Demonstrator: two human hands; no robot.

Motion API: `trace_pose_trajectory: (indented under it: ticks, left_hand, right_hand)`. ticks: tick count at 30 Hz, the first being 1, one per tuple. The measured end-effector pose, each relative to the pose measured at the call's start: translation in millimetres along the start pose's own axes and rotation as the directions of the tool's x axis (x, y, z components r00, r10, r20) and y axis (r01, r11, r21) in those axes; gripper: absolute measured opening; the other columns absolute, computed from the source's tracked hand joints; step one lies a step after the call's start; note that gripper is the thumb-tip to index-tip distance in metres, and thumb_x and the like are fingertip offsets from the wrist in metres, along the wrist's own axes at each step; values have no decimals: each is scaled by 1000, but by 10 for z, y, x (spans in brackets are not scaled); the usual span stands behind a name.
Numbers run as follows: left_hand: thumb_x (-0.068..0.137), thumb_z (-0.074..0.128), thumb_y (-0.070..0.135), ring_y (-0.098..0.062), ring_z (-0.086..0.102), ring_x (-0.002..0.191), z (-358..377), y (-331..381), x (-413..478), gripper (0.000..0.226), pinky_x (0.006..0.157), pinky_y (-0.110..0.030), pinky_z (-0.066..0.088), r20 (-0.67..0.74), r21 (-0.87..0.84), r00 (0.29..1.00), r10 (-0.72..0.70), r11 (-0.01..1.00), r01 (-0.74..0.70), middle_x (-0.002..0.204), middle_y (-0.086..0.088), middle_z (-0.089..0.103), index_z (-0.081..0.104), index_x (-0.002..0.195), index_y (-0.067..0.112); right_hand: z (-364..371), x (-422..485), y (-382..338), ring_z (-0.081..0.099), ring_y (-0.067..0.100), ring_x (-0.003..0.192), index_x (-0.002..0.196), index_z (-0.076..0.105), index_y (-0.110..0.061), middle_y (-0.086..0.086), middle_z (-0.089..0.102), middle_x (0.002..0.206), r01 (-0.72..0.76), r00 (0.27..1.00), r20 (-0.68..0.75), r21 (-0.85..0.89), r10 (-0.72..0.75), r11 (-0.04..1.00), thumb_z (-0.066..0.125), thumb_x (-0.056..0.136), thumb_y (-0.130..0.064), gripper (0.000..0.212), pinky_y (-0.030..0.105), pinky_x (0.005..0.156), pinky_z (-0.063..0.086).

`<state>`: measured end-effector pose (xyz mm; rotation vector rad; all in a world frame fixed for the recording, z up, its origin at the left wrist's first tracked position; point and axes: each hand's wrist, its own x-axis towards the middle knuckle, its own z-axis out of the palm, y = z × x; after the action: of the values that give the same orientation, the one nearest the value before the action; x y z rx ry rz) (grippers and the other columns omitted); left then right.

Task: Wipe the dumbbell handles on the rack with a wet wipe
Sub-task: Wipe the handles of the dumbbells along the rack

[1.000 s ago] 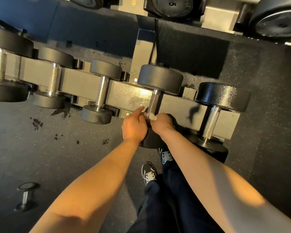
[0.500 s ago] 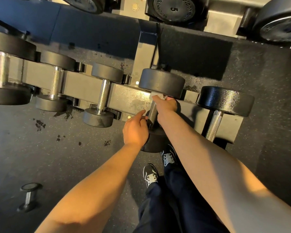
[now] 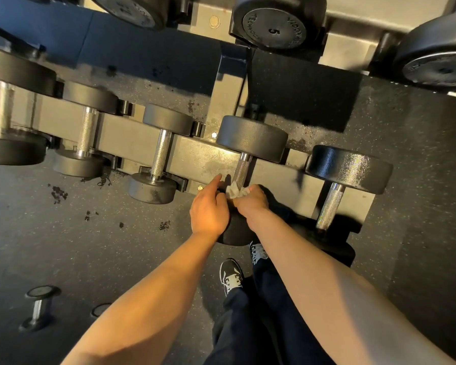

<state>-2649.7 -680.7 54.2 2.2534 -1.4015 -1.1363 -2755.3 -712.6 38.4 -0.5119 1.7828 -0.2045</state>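
A "5" stands on the dumbbell end cap [image 3: 274, 23] far above the hands (its ring lettering is too blurred to read).

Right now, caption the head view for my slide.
Right hand wraps a wet wipe around a racked dumbbell's handle; left hand steadies its near head.
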Motion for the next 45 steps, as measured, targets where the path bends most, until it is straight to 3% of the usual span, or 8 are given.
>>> trace_pose_trajectory:
  ticks: [5, 9, 13, 17, 24, 30, 38, 45]
  left_hand:
    - [93, 32, 30, -19, 54, 124, -22, 38, -12, 56, 105, -40, 42, 6, 4, 1000, 18, 1000, -18, 135, 10, 62, 48, 146, 32]
    - [94, 34, 36, -18, 57, 118, -38, 62, -11, 48, 100, -41, 45, 9, 12, 1000, 26, 1000, -26, 127, 13, 65, 51, 139, 34]
    - [103, 42, 40, -18, 62, 102, -19, 29, -18, 32, 93, -44, 49, -20, 13, 996, 87, 996, -87, 114, 14, 66, 51, 133, 37]
    - [95, 41, 60, -12, 64, 89, -34, 41, -46, 40, 86, -42, 52, -18, 6, 985, 171, 985, -171, 103, 19, 65, 48, 129, 41]
    - [102, 51, 48, 1, 63, 83, -127, 85, 42, 23, 72, -21, 49, 110, -51, 974, 198, 980, -194, 98, 15, 68, 53, 124, 42]
    - [104, 52, 24, -3, 60, 86, -138, 379, 494, 13, 76, -16, 46, 15, -322, 995, 98, 943, -88, 97, 5, 66, 62, 110, 18]
    - [92, 36, 41, -31, 65, 101, 159, 484, 830, 41, 100, -49, 49, 388, -324, 918, -86, 919, 223, 102, -14, 70, 67, 98, 15]
    - [104, 32, 21, -16, 48, 71, 8, 342, 766, 40, 62, -27, 39, 400, -48, 916, -32, 997, 56, 74, -5, 57, 58, 79, 5]
  right_hand:
    - [-54, -27, -63, 63, 27, 106, 126, 61, -8, 12, 65, 117, -60, 994, 83, -174, 75, 983, 69, 93, -24, 38, 29, 77, 48]
    - [-166, -17, -149, 60, 16, 76, 115, 67, -6, 5, 63, 87, -143, 979, 121, -158, 163, 977, 71, 88, -12, 28, 24, 58, 47]
    - [-227, 46, 9, 64, 24, 95, 124, 62, -9, 9, 66, 111, -127, 985, -97, 148, 142, 981, 68, 90, -11, 35, 23, 66, 46]
    - [-139, -68, 78, 62, 22, 96, 113, 60, -12, 4, 64, 103, 125, 971, -226, 181, -83, 975, 67, 92, -16, 23, 28, 74, 44]
    - [-84, -151, 71, 64, 5, 96, 121, 63, -21, -6, 68, 106, 362, 915, 130, 152, -382, 920, 63, 95, -10, 28, 17, 80, 50]
    - [98, -210, -15, 57, 16, 98, 121, 59, -18, -1, 57, 107, 387, 900, -295, 198, -321, 901, 47, 86, 13, 48, 26, 84, 51]
    - [216, -117, -8, 61, 24, 104, 133, 52, -27, 3, 62, 122, 304, 895, -371, 100, -248, 947, 43, 94, -3, 47, 38, 87, 52]
    - [227, -77, 31, 65, 24, 98, 127, 58, -23, 2, 69, 112, 271, 900, -377, 85, -221, 959, 49, 89, -2, 45, 44, 90, 55]
